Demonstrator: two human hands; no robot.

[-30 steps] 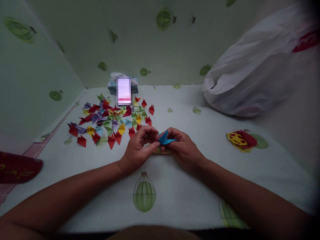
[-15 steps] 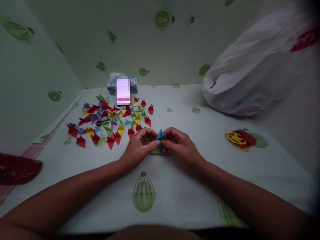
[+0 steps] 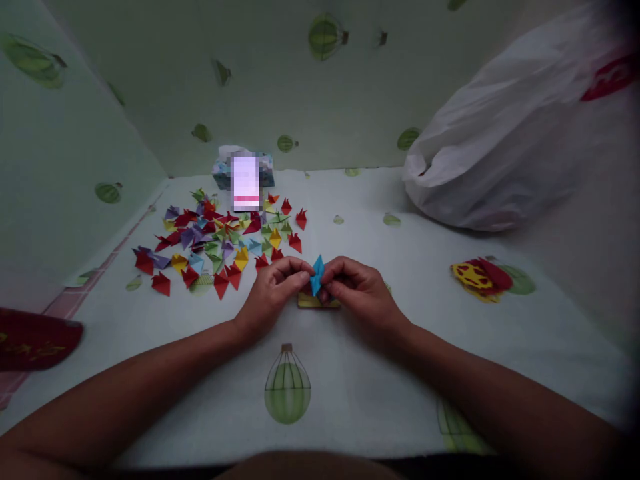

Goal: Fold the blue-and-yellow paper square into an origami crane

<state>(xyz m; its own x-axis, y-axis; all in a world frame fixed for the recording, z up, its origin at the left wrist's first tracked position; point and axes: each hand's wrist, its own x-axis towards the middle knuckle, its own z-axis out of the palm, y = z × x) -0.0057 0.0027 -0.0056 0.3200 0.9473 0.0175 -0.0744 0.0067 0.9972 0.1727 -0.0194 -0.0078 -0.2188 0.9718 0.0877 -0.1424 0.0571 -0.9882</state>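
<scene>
A small blue folded paper piece (image 3: 317,275) stands on edge between my two hands at the middle of the white sheet. My left hand (image 3: 273,293) pinches its left side with fingertips and thumb. My right hand (image 3: 357,290) pinches its right side. Under the hands lies a small yellowish stack of paper (image 3: 313,302), partly hidden. A heap of several folded paper pieces (image 3: 220,240) in red, purple, yellow, green and blue is spread to the left behind my left hand.
A large white plastic bag (image 3: 505,133) lies at the back right. A tissue pack (image 3: 243,170) stands at the back wall. A red and yellow object (image 3: 483,278) lies right; a dark red item (image 3: 35,337) at the left edge.
The blue piece was spread out flat and pointing right; it is now folded narrower and upright. Both hands have closed in together around it.
</scene>
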